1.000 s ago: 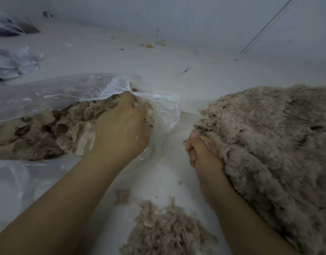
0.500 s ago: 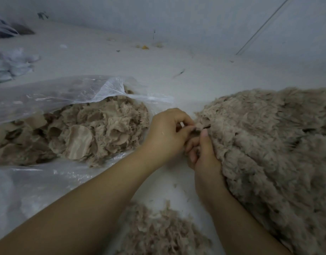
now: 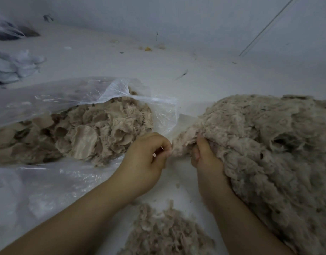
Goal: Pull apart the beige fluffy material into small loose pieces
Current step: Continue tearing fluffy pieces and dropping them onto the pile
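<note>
The big mass of beige fluffy material point(image 3: 269, 153) lies heaped at the right on the pale floor point(image 3: 195, 85), and both hands work at its near left edge. The right hand point(image 3: 208, 159) is curled into the edge of the mass, its grip clamped on the fluff, while the left hand point(image 3: 145, 159) pinches a tuft point(image 3: 180, 146) drawn out from that edge; the strands between the two hands look stretched thin, though the dim, soft picture makes it hard to tell whether the tuft has parted yet. The stuff appears light, soft and loosely matted, so it should tear with little force if it is taken in small pinches right at the ragged fringe, with the other hand anchoring close beside the pinch; a large handful would likely just drag the whole mass along. To the left, an open clear plastic bag point(image 3: 158, 115) holds more beige pieces point(image 3: 103, 129), its mouth just beside the left hand, and a small loose pile point(image 3: 167, 234) lies between the forearms, near the lower edge. The bare floor between bag and mass is narrow, so the room for pulling runs mainly leftward toward the bag mouth or back toward the person.
</note>
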